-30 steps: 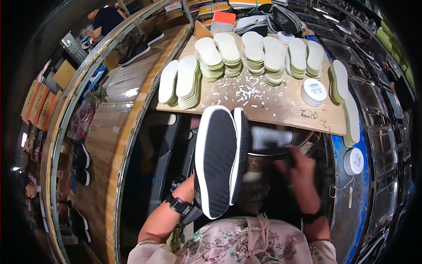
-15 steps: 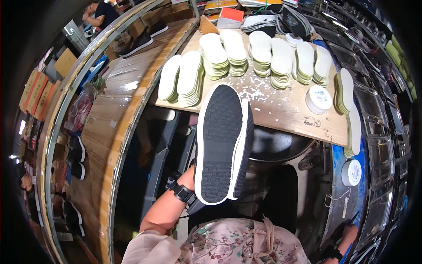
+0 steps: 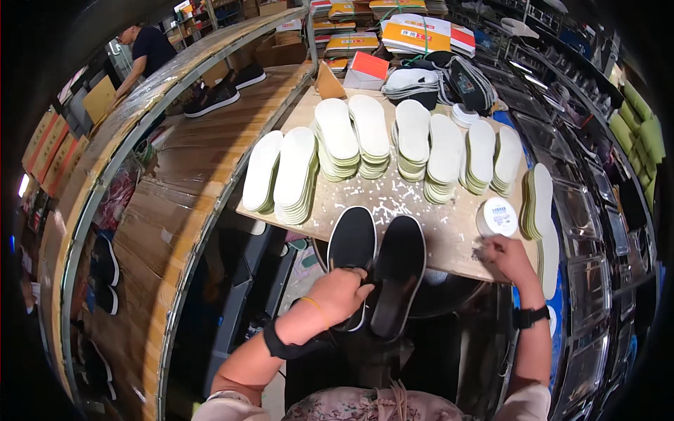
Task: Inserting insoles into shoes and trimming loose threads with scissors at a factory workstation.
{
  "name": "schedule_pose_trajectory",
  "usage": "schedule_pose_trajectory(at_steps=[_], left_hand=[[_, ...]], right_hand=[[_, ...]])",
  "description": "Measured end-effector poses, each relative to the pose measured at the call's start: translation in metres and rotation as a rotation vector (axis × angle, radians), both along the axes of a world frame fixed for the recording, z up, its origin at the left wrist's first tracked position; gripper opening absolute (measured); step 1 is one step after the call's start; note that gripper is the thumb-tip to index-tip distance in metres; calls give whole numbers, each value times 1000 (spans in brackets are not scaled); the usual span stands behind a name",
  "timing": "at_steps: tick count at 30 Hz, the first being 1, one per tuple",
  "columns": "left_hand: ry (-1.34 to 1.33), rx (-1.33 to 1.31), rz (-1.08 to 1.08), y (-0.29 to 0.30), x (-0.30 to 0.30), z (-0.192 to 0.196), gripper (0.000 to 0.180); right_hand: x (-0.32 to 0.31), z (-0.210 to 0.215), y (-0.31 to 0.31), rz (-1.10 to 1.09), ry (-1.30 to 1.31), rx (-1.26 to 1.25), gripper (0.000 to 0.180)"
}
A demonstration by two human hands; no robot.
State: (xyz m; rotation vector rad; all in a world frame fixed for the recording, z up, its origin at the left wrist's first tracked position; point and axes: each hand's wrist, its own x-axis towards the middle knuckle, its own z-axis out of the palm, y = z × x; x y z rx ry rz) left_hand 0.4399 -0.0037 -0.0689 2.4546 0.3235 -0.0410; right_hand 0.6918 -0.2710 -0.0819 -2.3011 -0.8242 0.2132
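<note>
The left hand (image 3: 342, 293) is curled with fingers pressed around the near ends of a pair of black slip-on shoes (image 3: 375, 265), which lie side by side across the near edge of the wooden worktable (image 3: 365, 200), toes pointing away. To the right, the right hand (image 3: 507, 256) rests on the table edge with fingers bent and close together, pinching nothing visible, just near a round white tub (image 3: 497, 216). Stacks of white insoles (image 3: 354, 137) line the far half of the table.
</note>
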Motion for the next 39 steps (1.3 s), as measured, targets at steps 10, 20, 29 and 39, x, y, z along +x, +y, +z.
schedule_pose_trajectory(at_steps=[10, 20, 29, 39], left_hand=[[-434, 452, 167, 165, 161, 24, 43], [15, 501, -96, 214, 192, 32, 38], [-528, 477, 379, 199, 153, 73, 26], [-518, -698, 578, 108, -122, 103, 44]], right_hand=[[39, 27, 258, 356, -469, 118, 30], [47, 18, 312, 437, -309, 18, 20], [63, 44, 264, -77, -881, 320, 18], [-77, 106, -40, -406, 116, 836, 24]])
